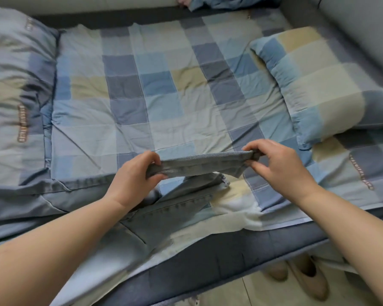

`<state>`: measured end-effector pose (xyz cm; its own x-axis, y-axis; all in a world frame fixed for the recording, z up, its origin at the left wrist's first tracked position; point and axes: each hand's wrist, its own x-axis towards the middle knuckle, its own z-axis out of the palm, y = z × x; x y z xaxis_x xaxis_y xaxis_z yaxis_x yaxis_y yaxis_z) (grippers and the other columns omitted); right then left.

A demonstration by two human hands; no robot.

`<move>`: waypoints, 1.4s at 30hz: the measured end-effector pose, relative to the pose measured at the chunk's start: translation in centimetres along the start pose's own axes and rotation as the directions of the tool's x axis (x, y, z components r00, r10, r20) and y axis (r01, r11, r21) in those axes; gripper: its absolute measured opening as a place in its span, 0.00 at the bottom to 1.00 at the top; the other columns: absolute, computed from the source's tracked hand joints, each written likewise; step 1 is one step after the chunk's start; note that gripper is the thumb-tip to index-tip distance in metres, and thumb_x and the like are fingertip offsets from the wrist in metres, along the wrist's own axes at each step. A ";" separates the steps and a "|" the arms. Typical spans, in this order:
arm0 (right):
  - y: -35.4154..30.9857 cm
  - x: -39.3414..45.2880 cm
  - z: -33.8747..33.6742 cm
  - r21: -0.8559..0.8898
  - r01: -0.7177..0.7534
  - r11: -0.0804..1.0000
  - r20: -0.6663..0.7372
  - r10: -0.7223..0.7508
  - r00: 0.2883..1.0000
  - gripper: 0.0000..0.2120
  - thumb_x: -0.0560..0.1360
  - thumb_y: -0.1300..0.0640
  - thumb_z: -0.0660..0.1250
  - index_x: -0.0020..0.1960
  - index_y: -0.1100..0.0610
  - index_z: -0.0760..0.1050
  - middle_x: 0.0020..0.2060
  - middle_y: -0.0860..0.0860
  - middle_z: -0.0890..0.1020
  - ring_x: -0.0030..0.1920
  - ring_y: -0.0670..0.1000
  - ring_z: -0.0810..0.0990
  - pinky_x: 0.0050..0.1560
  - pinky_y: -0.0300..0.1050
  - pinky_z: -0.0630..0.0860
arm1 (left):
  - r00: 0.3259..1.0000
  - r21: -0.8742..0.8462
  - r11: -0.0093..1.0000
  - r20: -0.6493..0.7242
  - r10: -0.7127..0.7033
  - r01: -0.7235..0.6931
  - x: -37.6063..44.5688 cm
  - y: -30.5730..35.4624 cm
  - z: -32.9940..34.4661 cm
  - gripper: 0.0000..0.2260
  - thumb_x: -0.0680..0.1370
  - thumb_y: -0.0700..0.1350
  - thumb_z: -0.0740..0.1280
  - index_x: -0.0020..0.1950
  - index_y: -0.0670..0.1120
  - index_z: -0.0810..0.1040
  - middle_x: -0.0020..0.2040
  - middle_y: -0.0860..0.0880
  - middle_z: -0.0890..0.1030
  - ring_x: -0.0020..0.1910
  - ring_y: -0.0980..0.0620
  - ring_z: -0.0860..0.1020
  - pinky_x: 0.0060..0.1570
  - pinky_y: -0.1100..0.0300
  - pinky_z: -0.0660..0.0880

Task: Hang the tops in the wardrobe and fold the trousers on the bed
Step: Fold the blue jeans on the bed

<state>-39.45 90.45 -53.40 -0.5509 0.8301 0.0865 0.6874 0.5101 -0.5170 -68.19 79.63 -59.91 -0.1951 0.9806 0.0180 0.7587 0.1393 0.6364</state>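
Left hand [134,173] and right hand [274,164] each pinch an end of the jeans [199,165] hem, stretched between them above the bed [142,96] near its front edge.

Both bare forearms reaching forward, left hand [135,176] and right hand [276,162] pinching, fingers curled

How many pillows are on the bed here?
2: one pillow at the left edge, another pillow at the right. More may lie outside the frame.
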 end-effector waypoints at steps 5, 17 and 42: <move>-1.9 -0.9 -1.5 0.023 -0.026 0.999 -0.156 0.029 0.987 0.06 0.71 0.66 0.70 0.47 0.60 0.77 0.45 0.54 0.75 0.45 0.52 0.75 0.46 0.39 0.68 | 0.997 0.011 0.997 -0.031 0.073 -0.073 -0.5 1.9 -2.6 0.11 0.70 0.42 0.76 0.48 0.45 0.77 0.39 0.51 0.79 0.41 0.43 0.77 0.41 0.53 0.71; 4.6 6.8 4.1 0.221 -0.224 0.949 -0.212 0.271 0.939 0.13 0.77 0.53 0.65 0.59 0.54 0.68 0.39 0.49 0.76 0.39 0.54 0.74 0.38 0.44 0.64 | 0.998 0.464 0.884 -0.011 -0.057 0.055 8.8 -0.1 0.0 0.06 0.78 0.43 0.63 0.49 0.45 0.79 0.50 0.41 0.81 0.50 0.39 0.77 0.37 0.55 0.65; 17.6 3.0 18.8 -0.087 0.354 0.931 0.698 -0.197 0.689 0.15 0.67 0.56 0.74 0.53 0.56 0.81 0.51 0.53 0.81 0.50 0.57 0.80 0.48 0.49 0.78 | 0.801 0.346 0.911 0.467 -0.375 0.225 0.0 -10.0 13.8 0.07 0.77 0.47 0.67 0.54 0.49 0.79 0.50 0.51 0.80 0.53 0.49 0.78 0.52 0.57 0.73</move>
<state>-37.87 97.67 -78.20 -0.8450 0.3143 -0.4326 0.4861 0.7887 -0.3765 -67.23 80.15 -76.90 -0.1506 0.7972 -0.5847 0.8619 0.3955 0.3172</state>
